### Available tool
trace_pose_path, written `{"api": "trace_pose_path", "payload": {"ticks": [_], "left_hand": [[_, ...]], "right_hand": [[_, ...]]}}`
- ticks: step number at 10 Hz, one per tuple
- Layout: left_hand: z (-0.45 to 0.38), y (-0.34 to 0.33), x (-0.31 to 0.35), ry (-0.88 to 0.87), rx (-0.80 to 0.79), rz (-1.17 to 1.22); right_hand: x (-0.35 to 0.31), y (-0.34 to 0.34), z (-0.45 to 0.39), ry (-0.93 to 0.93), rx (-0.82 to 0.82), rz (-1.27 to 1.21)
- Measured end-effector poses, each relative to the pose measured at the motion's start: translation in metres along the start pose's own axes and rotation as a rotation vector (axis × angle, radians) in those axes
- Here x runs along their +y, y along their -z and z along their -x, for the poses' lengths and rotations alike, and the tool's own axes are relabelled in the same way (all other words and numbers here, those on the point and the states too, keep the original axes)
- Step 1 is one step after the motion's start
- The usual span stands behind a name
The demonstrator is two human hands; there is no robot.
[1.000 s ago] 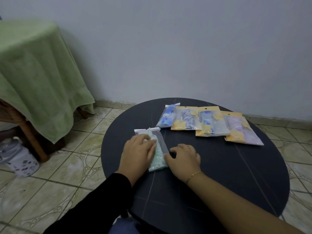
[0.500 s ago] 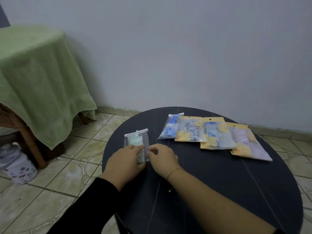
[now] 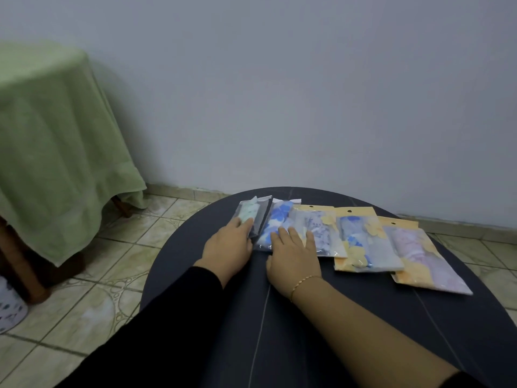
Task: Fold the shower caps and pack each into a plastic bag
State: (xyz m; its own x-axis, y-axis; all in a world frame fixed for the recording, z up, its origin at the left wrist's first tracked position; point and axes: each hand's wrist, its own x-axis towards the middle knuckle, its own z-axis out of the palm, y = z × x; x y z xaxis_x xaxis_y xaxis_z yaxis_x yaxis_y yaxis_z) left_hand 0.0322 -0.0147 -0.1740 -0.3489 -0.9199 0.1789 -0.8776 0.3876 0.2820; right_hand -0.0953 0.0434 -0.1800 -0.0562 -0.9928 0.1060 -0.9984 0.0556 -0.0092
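Head view shows the green cap bag [image 3: 249,217] at 12 o'clock from the left hand [image 3: 228,245], long axis pointing away, flat fingers pressing its near end. The right hand [image 3: 293,254] lies flat, open, on neighbouring bags. Five bags line the surface [image 3: 349,317].

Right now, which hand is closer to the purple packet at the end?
Right. The right hand rests on the middle packets, two over from the purple packet; the left hand is farther, on the mint packet.
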Motion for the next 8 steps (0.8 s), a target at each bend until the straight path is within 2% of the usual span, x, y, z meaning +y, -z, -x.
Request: {"api": "trace_pose_path", "payload": {"ticks": [3, 8], "left_hand": [[-0.012, -0.007, 0.018, 0.035, -0.087, -0.043], [0.006, 0.000, 0.028, 0.056, -0.050, -0.115]], "right_hand": [[0.008, -0.001, -0.006, -0.027, 0.078, -0.105], [0.024, 0.005, 0.008, -0.073, 0.093, -0.075]]}}
